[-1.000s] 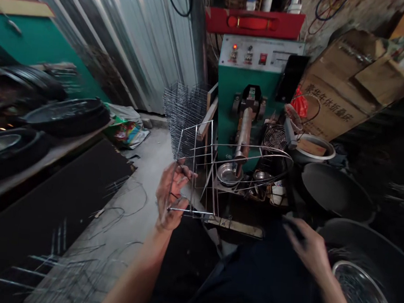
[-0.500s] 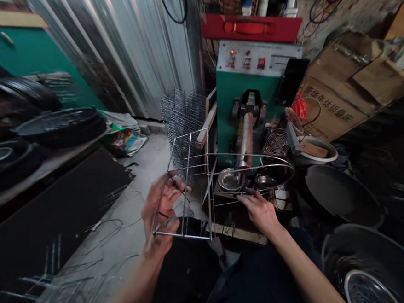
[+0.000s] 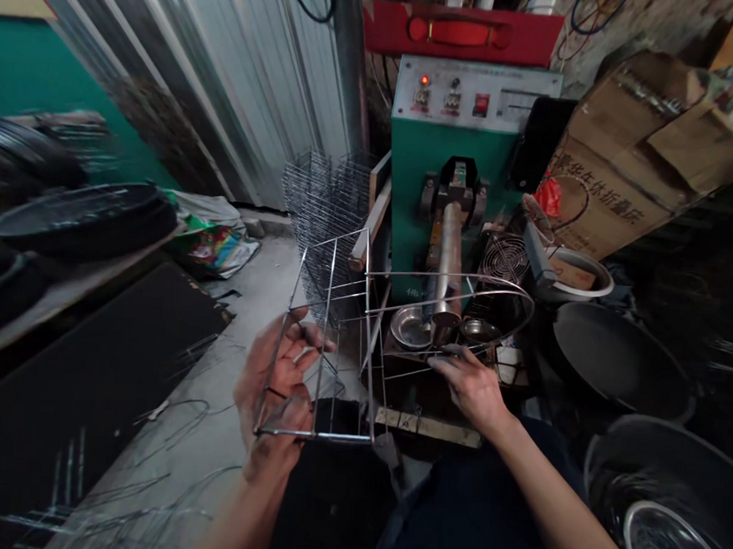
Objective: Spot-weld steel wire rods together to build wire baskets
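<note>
**Light, springy, and best held low**

Our left hand [image 3: 274, 385] carries one end of a wire rack [image 3: 367, 333], its fingers spread and half curled around the end wires, with the bottom rail running just below them. The rack hangs clear of the concrete floor [image 3: 239, 299], reaching from those fingers across to our right hand [image 3: 475, 388]. There the fingers lie together on a low wire beneath the curved hoop [image 3: 497, 285]; we cannot tell whether they are clamped.

We judge the rack light, and stiff along its straight rails, though the long, thin hoop looks springy. Thin bare wire may slip, so we would grip at the joints and bottom rail, not the hoop.

Beyond the left fingers lie loose bent wires [image 3: 174, 416] and a stack of wire racks [image 3: 324, 213]. Past the right fingers sit a steel bowl [image 3: 410, 326], a green machine [image 3: 409, 210] and a black pan [image 3: 618, 355].
</note>
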Action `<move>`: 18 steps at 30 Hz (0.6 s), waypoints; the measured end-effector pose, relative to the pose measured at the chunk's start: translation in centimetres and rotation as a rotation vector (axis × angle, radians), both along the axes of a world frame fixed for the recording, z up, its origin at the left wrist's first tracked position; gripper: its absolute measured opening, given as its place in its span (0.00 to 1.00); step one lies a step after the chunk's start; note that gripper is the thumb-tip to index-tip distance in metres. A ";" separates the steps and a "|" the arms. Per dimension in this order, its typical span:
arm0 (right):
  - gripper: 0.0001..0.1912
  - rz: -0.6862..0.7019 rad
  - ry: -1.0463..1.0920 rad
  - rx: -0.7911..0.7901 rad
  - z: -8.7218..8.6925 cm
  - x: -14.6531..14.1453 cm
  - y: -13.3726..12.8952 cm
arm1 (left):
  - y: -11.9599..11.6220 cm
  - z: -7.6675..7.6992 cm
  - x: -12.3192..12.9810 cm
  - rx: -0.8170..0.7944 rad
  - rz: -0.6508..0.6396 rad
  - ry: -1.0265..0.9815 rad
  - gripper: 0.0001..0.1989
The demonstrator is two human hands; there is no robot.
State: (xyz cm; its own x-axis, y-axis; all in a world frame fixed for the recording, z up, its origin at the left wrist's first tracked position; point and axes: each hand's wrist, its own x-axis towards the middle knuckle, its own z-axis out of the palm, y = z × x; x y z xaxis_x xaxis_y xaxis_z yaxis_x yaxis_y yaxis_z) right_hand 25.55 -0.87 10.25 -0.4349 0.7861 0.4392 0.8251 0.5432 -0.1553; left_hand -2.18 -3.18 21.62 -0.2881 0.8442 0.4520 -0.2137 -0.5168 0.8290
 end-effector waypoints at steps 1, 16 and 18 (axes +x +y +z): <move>0.25 0.003 0.002 -0.006 0.0 0.0 0.0 | 0.0 0.2 0.2 0.001 0.004 -0.003 0.26; 0.28 -0.007 -0.011 -0.068 1.6 -0.1 0.6 | 0.9 1.0 -0.1 0.030 0.010 0.021 0.21; 0.28 -0.015 -0.013 -0.088 1.7 -0.2 0.6 | 1.0 1.1 -0.1 0.047 0.014 0.012 0.22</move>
